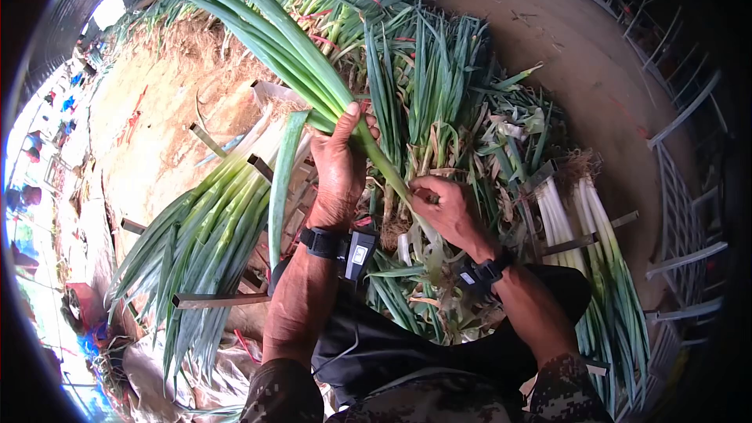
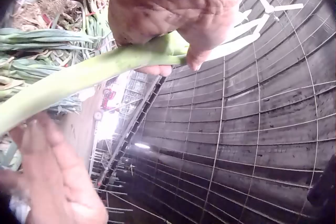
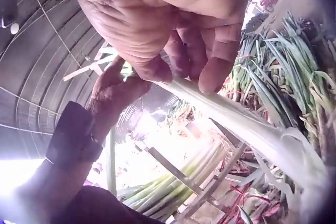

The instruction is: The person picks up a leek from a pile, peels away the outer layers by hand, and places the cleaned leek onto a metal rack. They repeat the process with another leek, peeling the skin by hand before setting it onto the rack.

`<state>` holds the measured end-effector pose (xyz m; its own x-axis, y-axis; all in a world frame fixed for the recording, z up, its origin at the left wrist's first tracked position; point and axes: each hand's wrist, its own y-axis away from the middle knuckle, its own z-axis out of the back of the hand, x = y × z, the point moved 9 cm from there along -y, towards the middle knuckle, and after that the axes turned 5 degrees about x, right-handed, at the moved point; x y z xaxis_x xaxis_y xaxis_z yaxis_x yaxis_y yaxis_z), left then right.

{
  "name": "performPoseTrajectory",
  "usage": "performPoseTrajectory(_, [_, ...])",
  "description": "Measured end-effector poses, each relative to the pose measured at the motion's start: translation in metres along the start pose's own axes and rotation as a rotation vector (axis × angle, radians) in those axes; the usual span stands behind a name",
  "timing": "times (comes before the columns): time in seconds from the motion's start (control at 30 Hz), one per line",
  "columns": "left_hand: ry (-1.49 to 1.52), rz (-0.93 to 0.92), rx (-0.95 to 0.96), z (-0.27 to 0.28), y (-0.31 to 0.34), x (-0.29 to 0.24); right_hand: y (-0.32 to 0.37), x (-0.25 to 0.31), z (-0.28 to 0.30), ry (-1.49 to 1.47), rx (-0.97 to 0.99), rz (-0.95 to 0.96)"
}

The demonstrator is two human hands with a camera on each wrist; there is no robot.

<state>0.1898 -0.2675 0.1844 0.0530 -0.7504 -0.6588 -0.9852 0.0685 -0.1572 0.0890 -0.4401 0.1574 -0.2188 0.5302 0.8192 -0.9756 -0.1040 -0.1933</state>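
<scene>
A long green onion (image 1: 294, 43) slants across the head view, its leaves toward the upper left and its pale end down between the person's knees. My left hand (image 1: 337, 168) grips it where the leaves fan out, thumb laid along the stalk. One loose leaf (image 1: 280, 196) hangs down beside that wrist. Lower on the stalk, my right hand (image 1: 450, 215) pinches it between thumb and curled fingers. In the right wrist view, the white shank (image 3: 236, 121) runs down from these fingers, with thin peeled skin (image 3: 294, 145) near its lower end. The root end is hidden in the head view.
Peeled green onions (image 1: 207, 223) lie across a metal rack (image 1: 219, 300) on the left, and more (image 1: 599, 243) on a rack at right. Unpeeled bundles (image 1: 439, 70), some with red ties, stand ahead. Stripped leaves (image 1: 439, 305) heap between the knees.
</scene>
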Motion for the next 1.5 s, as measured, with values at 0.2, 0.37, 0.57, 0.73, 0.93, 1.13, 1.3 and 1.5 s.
performPoseTrajectory(0.2, [0.021,-0.005,-0.048,0.007,0.000,0.006,-0.007,0.012,-0.006,0.194,-0.028,0.110])
performPoseTrajectory(0.37, [-0.001,0.030,-0.025,0.004,0.002,0.003,-0.004,-0.002,-0.005,0.075,-0.086,0.132])
performPoseTrajectory(0.57, [-0.014,0.001,-0.076,0.014,-0.003,-0.007,0.004,-0.055,-0.006,-0.787,-0.103,-0.295])
performPoseTrajectory(0.73, [0.001,-0.098,-0.135,0.023,-0.006,-0.029,0.041,-0.075,-0.003,-0.493,0.171,-0.366])
performPoseTrajectory(0.93, [0.051,-0.131,-0.133,0.034,-0.014,-0.038,0.094,-0.136,-0.001,-0.072,0.180,-0.576])
performPoseTrajectory(1.13, [0.067,-0.105,-0.144,0.035,-0.012,-0.032,0.050,-0.067,-0.009,0.076,0.051,-0.079])
performPoseTrajectory(1.3, [0.036,-0.116,-0.157,0.044,-0.011,-0.041,0.064,-0.090,-0.018,0.210,0.160,-0.154])
performPoseTrajectory(1.5, [-0.008,-0.147,-0.185,0.047,-0.009,-0.047,0.091,-0.159,-0.019,0.357,0.194,-0.256])
